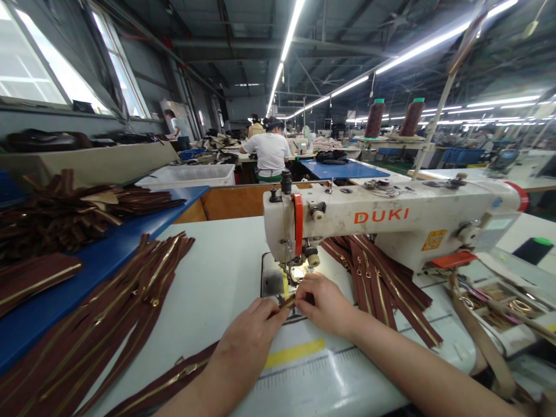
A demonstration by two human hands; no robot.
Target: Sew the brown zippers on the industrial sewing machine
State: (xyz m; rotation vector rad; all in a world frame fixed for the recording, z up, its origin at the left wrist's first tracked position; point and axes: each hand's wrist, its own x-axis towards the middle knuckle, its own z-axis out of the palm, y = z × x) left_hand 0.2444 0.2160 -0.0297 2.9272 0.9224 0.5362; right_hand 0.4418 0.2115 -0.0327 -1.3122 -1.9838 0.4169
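Close in front of the needle of a white sewing machine (334,217), both my hands pinch a small brown strip with a brass-coloured edge, which looks like a zipper end (287,302). My left hand (249,333) grips it from the left, its fingers closed. From the right, my right hand (324,301) closes thumb and fingers on the same end, right beside the presser foot. A brown zipper (186,370) with gold teeth passes beneath my left forearm; whether it is the held piece is hidden. The machine's lamp lights the needle plate (273,281).
Brown zippers (147,284) lie in a bundle at left, and more zippers (382,278) lie under the machine arm. A blue table (108,249) carries heaped brown strips. At right stands a parts tray (512,307). Thread cones (374,119) rise behind; a person (270,150) sits ahead.
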